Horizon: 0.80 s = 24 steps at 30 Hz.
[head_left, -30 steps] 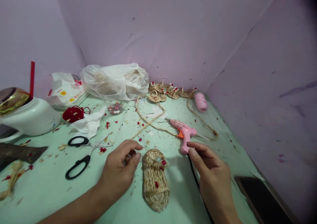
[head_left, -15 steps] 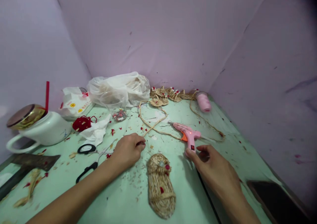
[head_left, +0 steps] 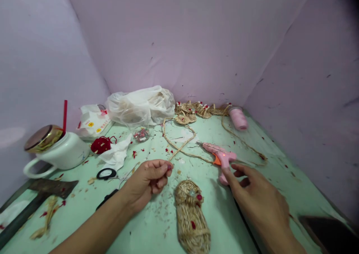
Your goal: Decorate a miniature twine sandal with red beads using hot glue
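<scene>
My left hand (head_left: 153,179) is closed in a pinch on the end of a thin braided straw cord (head_left: 179,149), which loops back over the table. My right hand (head_left: 256,194) is at the handle of a pink hot glue gun (head_left: 221,155). The thumb touches the handle, while the other fingers are curled loosely apart from it. The gun lies on its side with a small light showing and its nozzle pointing left. Between my hands lies a woven straw slipper (head_left: 192,220) with a red bead and a pale bead near its far end.
Scissors (head_left: 106,173) lie partly under my left forearm. A hatchet (head_left: 53,186), a white mug (head_left: 66,153) and red yarn (head_left: 101,144) are at left. Along the back are a plastic bag (head_left: 140,104), small straw slippers (head_left: 185,118) and a pink thread spool (head_left: 238,119). A dark phone-like slab (head_left: 325,231) lies at right.
My left hand has turned, showing its thumb and fingers around the cord end. My right thumb has moved further over the glue gun's handle, covering its switch. The view has shifted slightly.
</scene>
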{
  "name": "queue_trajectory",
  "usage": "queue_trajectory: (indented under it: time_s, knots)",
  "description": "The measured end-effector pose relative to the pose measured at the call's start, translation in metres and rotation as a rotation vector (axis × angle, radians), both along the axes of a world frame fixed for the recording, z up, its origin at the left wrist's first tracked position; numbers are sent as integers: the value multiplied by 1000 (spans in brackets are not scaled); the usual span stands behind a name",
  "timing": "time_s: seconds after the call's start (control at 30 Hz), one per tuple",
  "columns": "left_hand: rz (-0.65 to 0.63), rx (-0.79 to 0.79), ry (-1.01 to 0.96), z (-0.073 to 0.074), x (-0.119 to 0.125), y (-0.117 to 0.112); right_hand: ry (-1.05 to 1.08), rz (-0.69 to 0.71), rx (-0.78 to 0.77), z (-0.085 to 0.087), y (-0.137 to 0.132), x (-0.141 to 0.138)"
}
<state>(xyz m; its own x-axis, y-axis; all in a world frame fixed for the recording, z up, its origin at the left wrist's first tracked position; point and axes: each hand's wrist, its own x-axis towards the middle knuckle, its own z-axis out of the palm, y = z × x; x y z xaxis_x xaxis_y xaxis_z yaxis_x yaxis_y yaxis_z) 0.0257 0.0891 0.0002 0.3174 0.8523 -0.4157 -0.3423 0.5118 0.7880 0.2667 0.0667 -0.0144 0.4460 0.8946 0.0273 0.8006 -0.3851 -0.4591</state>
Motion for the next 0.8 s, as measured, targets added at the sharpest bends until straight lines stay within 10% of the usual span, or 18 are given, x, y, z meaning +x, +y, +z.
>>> queue_trajectory:
  time_s: [0.27,0.53,0.8]
  knots:
    - [141,-275,-230,-1,1,0,136,-15,-96,-5,13,-2]
    - [129,-107,-57,-5,-2,0,1331,-81,68,-9,1,12]
    - [74,44,114,-21,1,-2,1104,268,35,11,-25,28]
